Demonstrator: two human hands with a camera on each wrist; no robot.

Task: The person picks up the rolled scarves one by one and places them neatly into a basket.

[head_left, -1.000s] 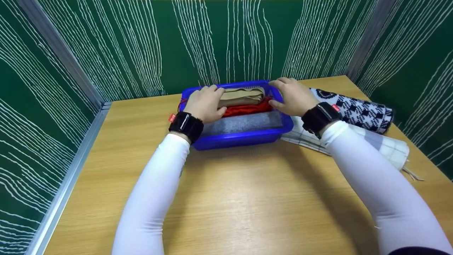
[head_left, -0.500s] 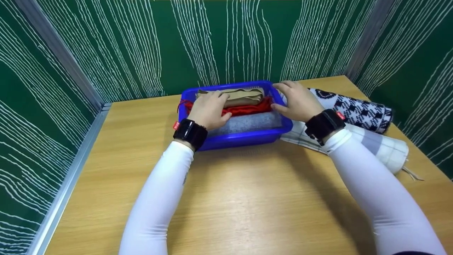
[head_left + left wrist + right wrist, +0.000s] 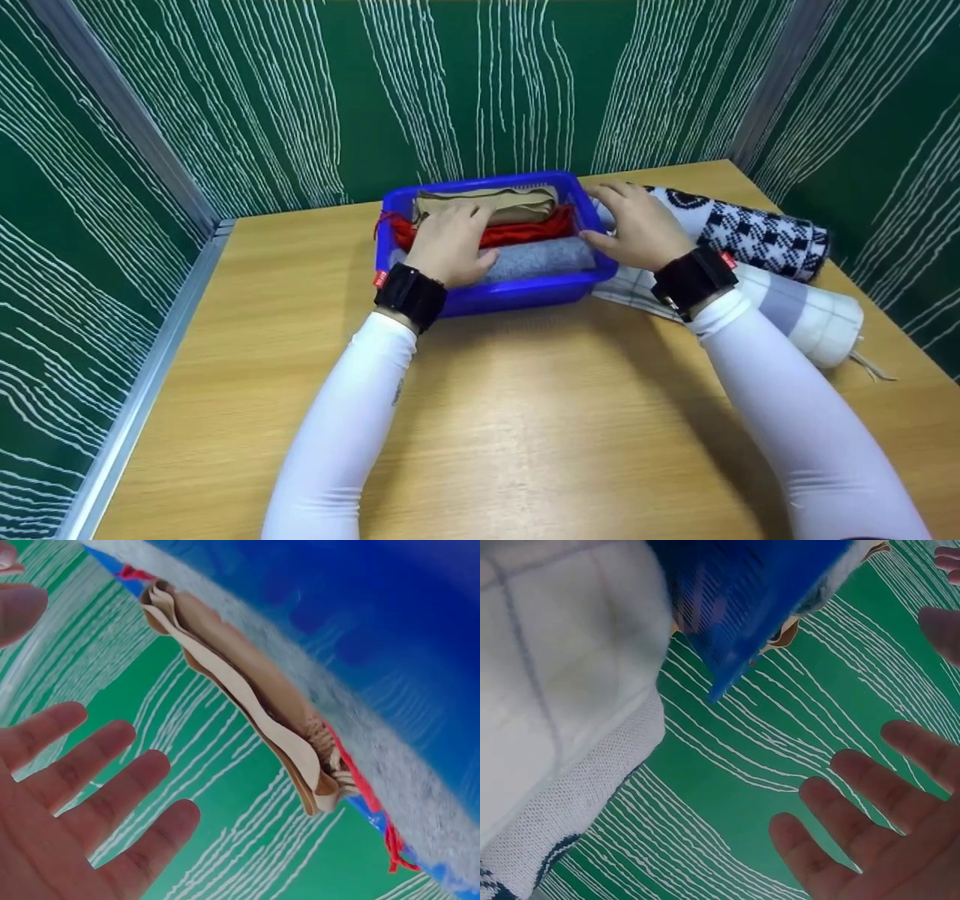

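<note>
A blue plastic basket (image 3: 517, 291) stands at the back of the table. In it lie a tan rolled cloth (image 3: 525, 201), a red cloth (image 3: 559, 226) with fringe and a grey rolled cloth (image 3: 547, 259), side by side. My left hand (image 3: 452, 244) hovers over the basket's left part, hiding some of the cloths; its fingers show spread and empty in the left wrist view. At the basket's right end is my right hand (image 3: 643, 229). The right wrist view has its fingers (image 3: 870, 787) loosely extended, with nothing in them.
Right of the basket lie a black-and-white patterned knit roll (image 3: 769, 236) and a white plaid scarf roll (image 3: 825, 315) with fringe. A green wall (image 3: 300, 97) with white lines rises behind the wooden table (image 3: 510, 420).
Both hands have drawn back toward me and slightly to the right, uncovering more of the basket's left rim and its cloths. The basket and its contents have stayed in place.
</note>
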